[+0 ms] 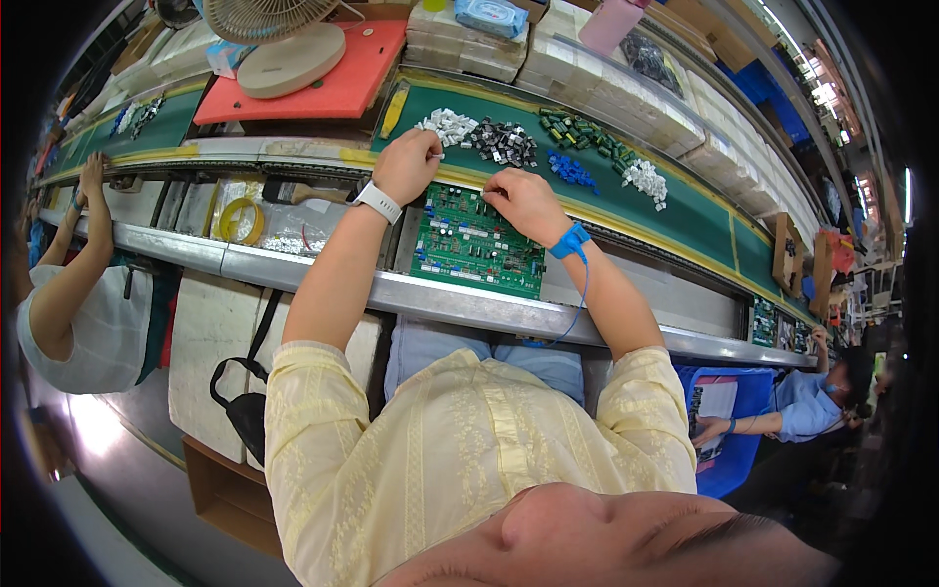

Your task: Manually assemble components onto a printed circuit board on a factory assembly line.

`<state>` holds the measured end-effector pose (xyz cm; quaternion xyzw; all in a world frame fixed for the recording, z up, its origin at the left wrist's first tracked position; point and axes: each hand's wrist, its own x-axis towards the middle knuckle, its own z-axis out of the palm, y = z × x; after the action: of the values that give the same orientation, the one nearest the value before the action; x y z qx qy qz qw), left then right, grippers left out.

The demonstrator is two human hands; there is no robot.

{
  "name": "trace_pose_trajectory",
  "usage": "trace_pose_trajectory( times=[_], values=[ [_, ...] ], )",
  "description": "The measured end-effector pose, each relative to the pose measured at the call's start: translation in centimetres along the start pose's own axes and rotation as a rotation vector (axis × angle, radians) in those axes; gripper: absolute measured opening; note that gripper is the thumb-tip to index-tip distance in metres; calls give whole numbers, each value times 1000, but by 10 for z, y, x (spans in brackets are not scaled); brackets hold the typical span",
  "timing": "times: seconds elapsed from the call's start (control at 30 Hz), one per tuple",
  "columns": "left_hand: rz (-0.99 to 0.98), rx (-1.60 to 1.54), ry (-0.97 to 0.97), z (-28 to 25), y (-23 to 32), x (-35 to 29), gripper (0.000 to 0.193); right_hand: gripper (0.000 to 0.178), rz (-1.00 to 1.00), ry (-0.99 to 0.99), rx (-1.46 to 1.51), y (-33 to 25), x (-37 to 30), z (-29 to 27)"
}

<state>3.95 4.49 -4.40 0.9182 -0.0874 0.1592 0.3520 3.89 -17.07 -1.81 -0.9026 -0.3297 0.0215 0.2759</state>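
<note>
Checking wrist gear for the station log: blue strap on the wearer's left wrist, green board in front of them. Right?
Wrong wrist: the head view shows the blue strap on the wrist of the right hand; the left hand has a white wristband. The green board is in front, as you say.

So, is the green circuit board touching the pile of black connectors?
Apart. The head view shows the yellow edging strip between the green circuit board and the black connectors.

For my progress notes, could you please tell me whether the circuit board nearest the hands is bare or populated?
At least partly populated: white and dark components stand on the green circuit board.
</note>
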Motion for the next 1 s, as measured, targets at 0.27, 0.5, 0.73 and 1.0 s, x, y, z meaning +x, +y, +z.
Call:
trace_pose_trajectory(
  times=[0.27, 0.5, 0.73, 1.0],
  values=[
    [9, -7, -21, -3, 3, 0, 9, 12, -46, -5, -121, 2, 4, 6],
    [-5, -37, -14, -1, 3, 0, 8, 15, -25, -51, -168, 0, 5, 5],
    [-39, -156, 33, -19, 14, -11, 10, 17, -101, -10, -66, 13, 1, 5],
    [23, -118, -186, -48, 71, -71, 8, 16, -147, 106, -13, 25, -54, -30]
  ],
)
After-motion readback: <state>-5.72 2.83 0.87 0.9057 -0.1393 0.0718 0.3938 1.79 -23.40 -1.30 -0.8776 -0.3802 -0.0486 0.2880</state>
